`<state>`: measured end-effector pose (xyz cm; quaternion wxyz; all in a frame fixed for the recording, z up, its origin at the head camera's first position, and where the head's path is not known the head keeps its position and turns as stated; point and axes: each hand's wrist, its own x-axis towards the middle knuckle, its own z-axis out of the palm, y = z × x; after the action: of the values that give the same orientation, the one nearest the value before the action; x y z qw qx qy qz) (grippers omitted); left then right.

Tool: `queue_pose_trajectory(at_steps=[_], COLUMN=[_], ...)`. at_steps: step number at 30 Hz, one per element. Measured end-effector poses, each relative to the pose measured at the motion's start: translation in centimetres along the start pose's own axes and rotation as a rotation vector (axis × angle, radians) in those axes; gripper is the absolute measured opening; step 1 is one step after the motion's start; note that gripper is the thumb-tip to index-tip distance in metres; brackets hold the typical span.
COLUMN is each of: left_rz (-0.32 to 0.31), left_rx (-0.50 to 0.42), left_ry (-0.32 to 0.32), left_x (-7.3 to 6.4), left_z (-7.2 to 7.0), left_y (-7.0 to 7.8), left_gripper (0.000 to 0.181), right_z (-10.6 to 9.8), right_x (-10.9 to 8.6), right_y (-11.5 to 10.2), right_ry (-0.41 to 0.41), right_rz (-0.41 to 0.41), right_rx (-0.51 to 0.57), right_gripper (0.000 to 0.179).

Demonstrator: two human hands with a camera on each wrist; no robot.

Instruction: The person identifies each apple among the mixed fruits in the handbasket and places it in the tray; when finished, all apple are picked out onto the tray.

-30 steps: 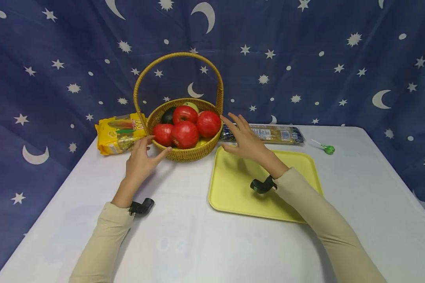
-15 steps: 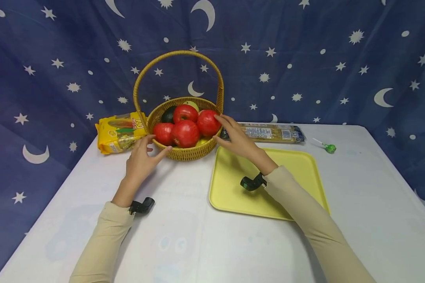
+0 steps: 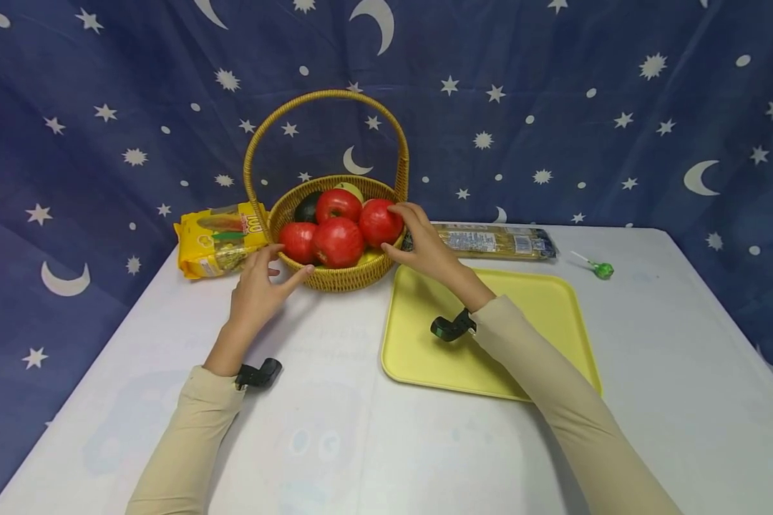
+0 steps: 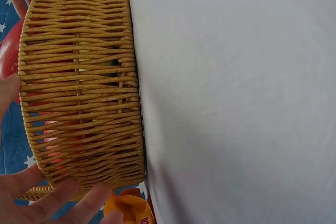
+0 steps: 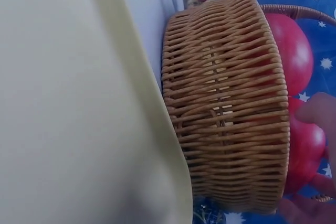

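Observation:
A woven wicker basket [image 3: 344,281] with a tall hoop handle holds several red apples [image 3: 338,243], a dark green fruit [image 3: 305,208] and a yellow-green one [image 3: 350,190] behind. My right hand [image 3: 428,250] reaches over the right rim and grips the rightmost red apple [image 3: 380,222]; thumb and fingers lie on either side of it in the right wrist view, the apple [image 5: 307,148] still inside the basket. At the basket's left front, my left hand [image 3: 255,290] is spread, its fingers [image 4: 92,203] along the wicker side and its thumb at the rim.
A yellow tray [image 3: 489,365] lies under my right forearm, close to the basket. Behind it is a long clear packet of noodle-like sticks [image 3: 489,242]. A yellow food bag [image 3: 215,243] stands left of the basket, and a green lollipop [image 3: 602,270] lies at the far right.
My right hand has moved left and closed in from above the tray onto the rightmost apple. The left hand stays at the basket's side.

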<state>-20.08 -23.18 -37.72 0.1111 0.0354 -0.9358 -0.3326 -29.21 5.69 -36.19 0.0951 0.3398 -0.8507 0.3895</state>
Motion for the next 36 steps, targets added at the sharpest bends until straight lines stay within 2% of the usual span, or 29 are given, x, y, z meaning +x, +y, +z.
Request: queue_pose_trajectory(at_steps=[5,11,18,24,32,36], left_rz=[-0.001,-0.003,-0.009,-0.005,-0.022,-0.02], left_rx=[-0.01,-0.014,-0.011,-0.001,0.006,0.006], left_ry=[-0.002,-0.002,-0.007,-0.011,-0.016,-0.017], left_x=[0.0,-0.1,-0.1,0.0,-0.1,0.0], left_z=[0.0,0.1,0.0,-0.1,-0.1,-0.1], left_y=[0.0,0.0,0.1,0.1,0.2,0.2], left_gripper=[0.083,0.081,0.082,0.083,0.085,0.085], right_z=[0.4,0.8,1.1,1.2,0.6,0.5], right_x=[0.6,1.3,1.9,2.3,2.9,3.1], right_y=[-0.1,-0.1,0.0,0.2,-0.4,-0.4], right_ry=[-0.003,-0.023,-0.011,0.023,-0.073,-0.095], right_rz=[-0.005,0.03,0.074,0.04,0.079,0.089], right_rx=[0.017,0.008,0.028,0.073,0.067,0.066], right_gripper=[0.069,0.075,0.072,0.07,0.075,0.074])
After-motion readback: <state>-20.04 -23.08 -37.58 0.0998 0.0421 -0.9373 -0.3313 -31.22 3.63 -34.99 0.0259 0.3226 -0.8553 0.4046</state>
